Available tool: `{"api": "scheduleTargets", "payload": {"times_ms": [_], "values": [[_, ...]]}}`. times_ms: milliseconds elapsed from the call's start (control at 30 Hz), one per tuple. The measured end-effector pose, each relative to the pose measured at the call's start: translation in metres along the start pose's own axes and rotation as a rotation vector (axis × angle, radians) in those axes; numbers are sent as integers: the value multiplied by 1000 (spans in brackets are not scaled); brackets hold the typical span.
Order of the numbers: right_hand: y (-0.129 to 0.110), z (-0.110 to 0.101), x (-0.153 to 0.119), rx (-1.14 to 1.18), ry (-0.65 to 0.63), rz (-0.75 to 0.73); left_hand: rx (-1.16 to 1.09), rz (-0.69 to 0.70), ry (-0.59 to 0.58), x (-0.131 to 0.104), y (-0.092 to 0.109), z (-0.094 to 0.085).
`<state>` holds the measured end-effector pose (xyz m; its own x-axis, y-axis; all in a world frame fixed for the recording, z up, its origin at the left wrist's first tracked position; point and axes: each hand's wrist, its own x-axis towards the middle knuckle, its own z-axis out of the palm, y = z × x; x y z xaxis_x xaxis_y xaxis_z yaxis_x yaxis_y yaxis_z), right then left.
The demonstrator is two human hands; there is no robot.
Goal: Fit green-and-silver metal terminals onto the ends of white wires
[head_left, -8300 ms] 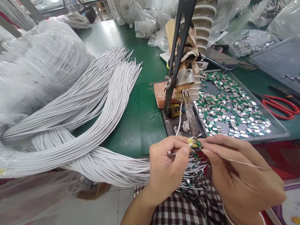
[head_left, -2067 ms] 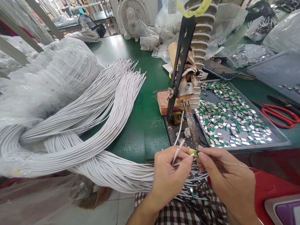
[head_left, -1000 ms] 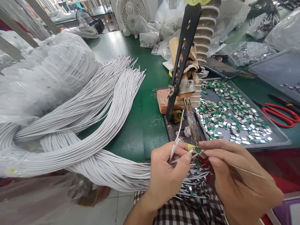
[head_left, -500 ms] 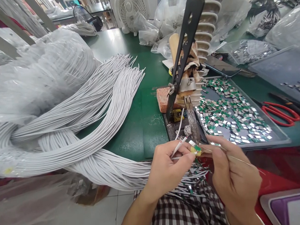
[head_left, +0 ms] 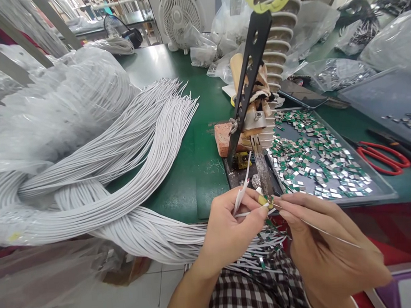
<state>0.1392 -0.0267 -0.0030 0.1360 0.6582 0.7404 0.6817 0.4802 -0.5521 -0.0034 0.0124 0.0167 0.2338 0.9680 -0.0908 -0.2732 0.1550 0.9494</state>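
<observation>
My left hand is closed on a white cable, its free end sticking up between the fingers. Something small and yellow shows at its fingertips, where a small green circuit board is partly hidden. A thin solder wire lies pinched in my right hand, whose fingertips almost meet those of the left. Just above them, the worn tip of a soldering iron points down from a black metal stand. Finished-looking cable ends with small boards hang below my hands, over the lap.
A clear tray of small green and silver boards lies right of the iron, with red-handled scissors beyond. Thick bundles of white cable cover the left side. A brick, a ribbed hose and a fan stand farther back.
My right hand has turned and moved in towards the left fingertips, the solder wire with it. The small board at the left fingertips is now under the iron tip and less visible.
</observation>
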Motion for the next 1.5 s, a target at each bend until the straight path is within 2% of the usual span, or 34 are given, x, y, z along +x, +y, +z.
{"api": "scheduleTargets", "payload": {"times_ms": [167, 367, 433, 567, 633, 700, 800, 967, 1033, 1267, 1400, 1500], "values": [[1, -1, -3, 74, -19, 35, 26, -24, -56, -3, -5, -5], [0, -11, -9, 113, -46, 107, 148, -37, -57, -6, -12, -6], [-3, -17, -10, 91, -79, 130, 265, -17, -106, -9, -14, -6], [-9, -23, -7, 99, -201, 149, 537, 96, -284, -20, -17, -7], [-10, -24, -3, 142, -228, 156, 615, 131, -363, -25, -15, -10], [-10, -25, 0, 193, -234, 159, 666, 171, -394, -29, -13, -12], [-10, -25, 2, 240, -261, 205, 633, 232, -367, -30, -11, -13], [-8, -23, 0, 227, -275, 269, 466, 329, -146, -28, -17, -10], [-7, -22, 0, 227, -279, 295, 438, 366, -97, -27, -19, -9], [-6, -22, 0, 394, -300, 337, 416, 329, -121, -23, -17, -10], [-8, -22, 2, 354, -291, 376, 445, 295, -139, -20, -14, -13], [-10, -22, 3, 349, -351, 431, 466, 321, -134, -19, -14, -14]]}}
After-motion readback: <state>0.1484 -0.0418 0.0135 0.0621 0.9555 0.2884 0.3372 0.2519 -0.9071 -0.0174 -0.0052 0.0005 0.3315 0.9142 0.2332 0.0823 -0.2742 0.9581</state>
